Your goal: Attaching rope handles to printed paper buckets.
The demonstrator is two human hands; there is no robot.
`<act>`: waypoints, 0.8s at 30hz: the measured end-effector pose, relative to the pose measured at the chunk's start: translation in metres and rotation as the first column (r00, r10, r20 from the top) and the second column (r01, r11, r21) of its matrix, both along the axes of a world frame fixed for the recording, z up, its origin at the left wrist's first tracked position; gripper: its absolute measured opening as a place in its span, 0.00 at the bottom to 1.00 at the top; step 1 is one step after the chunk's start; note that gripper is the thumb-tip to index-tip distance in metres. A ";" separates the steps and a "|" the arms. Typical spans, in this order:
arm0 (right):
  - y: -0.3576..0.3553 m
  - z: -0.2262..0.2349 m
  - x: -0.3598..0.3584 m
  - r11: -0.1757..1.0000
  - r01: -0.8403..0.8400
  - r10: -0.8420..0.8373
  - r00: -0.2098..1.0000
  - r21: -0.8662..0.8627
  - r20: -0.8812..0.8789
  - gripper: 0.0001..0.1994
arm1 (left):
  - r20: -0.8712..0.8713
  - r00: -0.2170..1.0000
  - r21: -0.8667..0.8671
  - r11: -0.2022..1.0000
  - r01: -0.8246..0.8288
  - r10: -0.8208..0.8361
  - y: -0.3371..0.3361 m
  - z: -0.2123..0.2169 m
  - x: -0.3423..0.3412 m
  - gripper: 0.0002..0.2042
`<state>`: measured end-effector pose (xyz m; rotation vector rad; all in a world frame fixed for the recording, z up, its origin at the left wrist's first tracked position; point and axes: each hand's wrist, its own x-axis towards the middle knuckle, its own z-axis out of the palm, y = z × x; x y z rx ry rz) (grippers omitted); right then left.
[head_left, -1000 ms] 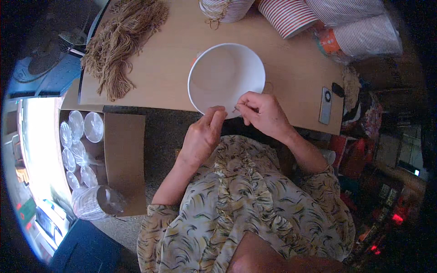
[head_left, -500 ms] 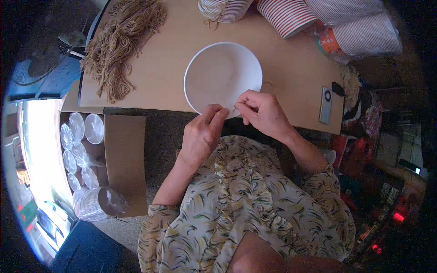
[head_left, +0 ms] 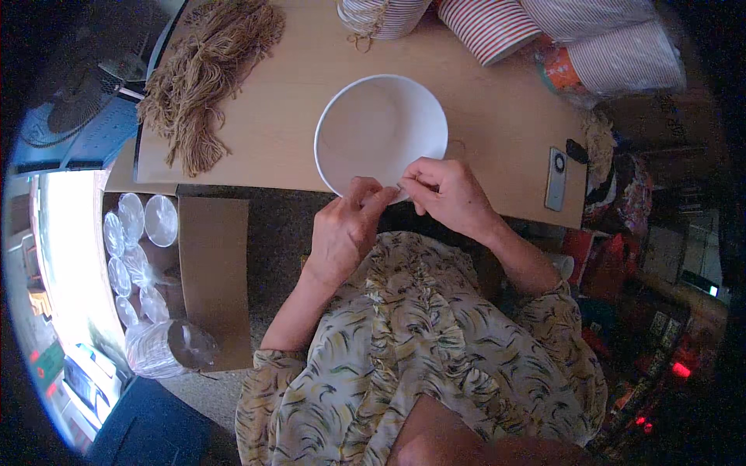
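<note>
In the head view, a round white paper bowl [head_left: 381,133] sits mouth-up on a light wooden tabletop [head_left: 497,109], its near rim overhanging or reaching the table's front edge, straight ahead of the person. Both hands meet at that near rim. The left hand [head_left: 346,233] comes up from below and to the left, fingers curled with thumb and forefinger pinched together at the rim. The right hand [head_left: 449,194] lies just right of it, fingers likewise closed in a pinch on the rim or on something small and pale there; what exactly sits between the fingertips is too small to tell. The two hands are touching or nearly so, and neither is clearly nearer the bowl. Being round, the bowl has no long axis; its opening faces up at the camera.

Well to the left lies a bundle of tan twine strands [head_left: 206,74]. Stacks of red-striped paper cups [head_left: 489,27] lie at the far edge. A small grey rectangular device [head_left: 556,179] rests right of the bowl. A cardboard box of clear plastic lids [head_left: 136,248] stands on the floor, lower left.
</note>
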<state>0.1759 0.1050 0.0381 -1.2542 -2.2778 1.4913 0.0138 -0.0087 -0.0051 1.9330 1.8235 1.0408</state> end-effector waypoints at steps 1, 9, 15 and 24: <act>0.000 0.000 0.000 1.000 -0.002 0.002 1.000 0.002 0.008 0.06 | 0.001 1.000 -0.007 1.000 0.000 0.000 0.000 -0.001 0.000 0.20; 0.002 0.003 -0.001 1.000 -0.016 0.016 1.000 0.008 0.005 0.07 | 0.013 1.000 -0.004 1.000 0.008 -0.008 0.001 0.002 -0.002 0.20; 0.002 0.007 0.001 0.998 -0.068 0.068 0.998 0.002 0.013 0.07 | 0.016 1.000 -0.015 1.000 0.008 -0.008 0.001 0.003 -0.003 0.17; -0.005 0.007 0.004 0.997 -0.069 0.069 0.998 -0.029 0.006 0.08 | 0.040 0.999 -0.029 1.000 -0.003 0.004 0.002 0.004 -0.006 0.16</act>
